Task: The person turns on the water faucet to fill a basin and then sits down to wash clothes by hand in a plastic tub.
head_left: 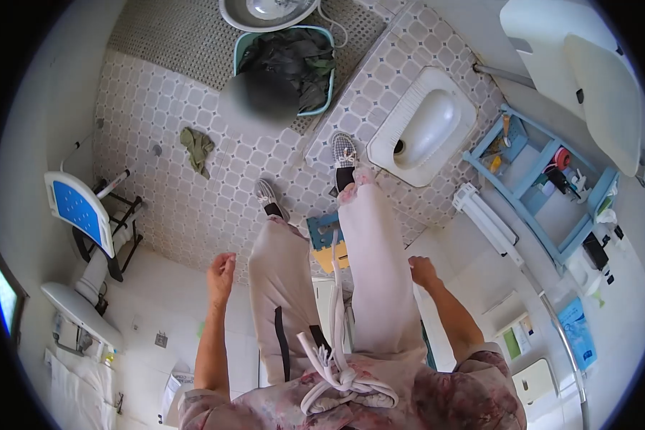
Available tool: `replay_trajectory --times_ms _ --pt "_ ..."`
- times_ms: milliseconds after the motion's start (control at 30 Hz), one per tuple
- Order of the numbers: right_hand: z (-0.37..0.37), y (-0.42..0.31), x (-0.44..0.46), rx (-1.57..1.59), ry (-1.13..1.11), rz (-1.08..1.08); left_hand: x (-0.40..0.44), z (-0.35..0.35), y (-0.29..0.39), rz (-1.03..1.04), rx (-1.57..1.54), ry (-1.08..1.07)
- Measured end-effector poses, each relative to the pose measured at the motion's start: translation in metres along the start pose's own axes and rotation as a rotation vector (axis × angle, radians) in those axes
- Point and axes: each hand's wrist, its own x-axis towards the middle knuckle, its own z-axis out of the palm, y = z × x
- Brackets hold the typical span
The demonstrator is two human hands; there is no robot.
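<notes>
Note at closest range the patterned shirt (444, 394), with the white drawstring (347, 381) knotted in loops at the waist. Locate the pale trousers (380, 279) directly beyond, worn on 2 legs set apart. Find the left hand (223, 272) raised just outside the left trouser leg, apart from the fabric, with fingers bent loosely inward. Find the right hand (423, 271) just outside the right trouser leg, with fingers curled toward the palm. Cannot tell, for either of the 2 hands, whether clenched or released: palms turned out of view.

Identify 2 checked shoes (345, 149) on the tiled floor (150, 172), with the right shoe farther forward. Observe between the legs, partly hidden, a blue-and-yellow object (331, 256). See ahead the light-blue tub (332, 72), filled with dark cloth (287, 61) and partly covered by a blurred patch. See the metal basin (229, 16) at the tub's far edge. Find the green cloth (196, 150) crumpled on the floor, left of the tub. Refer to the right side for the squat toilet (448, 118) and the blue rack (527, 204), holding small items. Refer to the left side for the blue-and-white seat (79, 208) near the sink (79, 312).
</notes>
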Motion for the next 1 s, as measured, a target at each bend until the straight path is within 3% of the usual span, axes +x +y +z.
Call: replay_trajectory --times_ms 100,333,500,600,733,800,1000 --pt "0.012 -0.045 0.025 0.035 -0.179 -0.023 0.052 0.024 0.047 0.062 -0.104 -0.051" --pt "0.042 -0.135 0.084 0.215 -0.072 -0.149 0.198 0.109 0.069 0.195 -0.160 -0.191" --pt "0.057 -0.165 0.126 0.269 -0.003 -0.229 0.287 0.151 0.103 0.596 0.253 -0.190" --pt "0.054 -0.176 0.143 0.298 0.049 -0.286 0.337 0.166 0.123 1.008 0.553 -0.056" --pt "0.047 -0.181 0.153 0.325 0.054 -0.355 0.408 0.201 0.124 1.193 0.789 -0.087" --pt "0.040 -0.181 0.155 0.338 0.049 -0.376 0.431 0.211 0.116 1.172 0.968 -0.074" --pt "0.017 -0.173 0.165 0.336 0.019 -0.418 0.457 0.236 0.098 1.348 1.264 0.109"
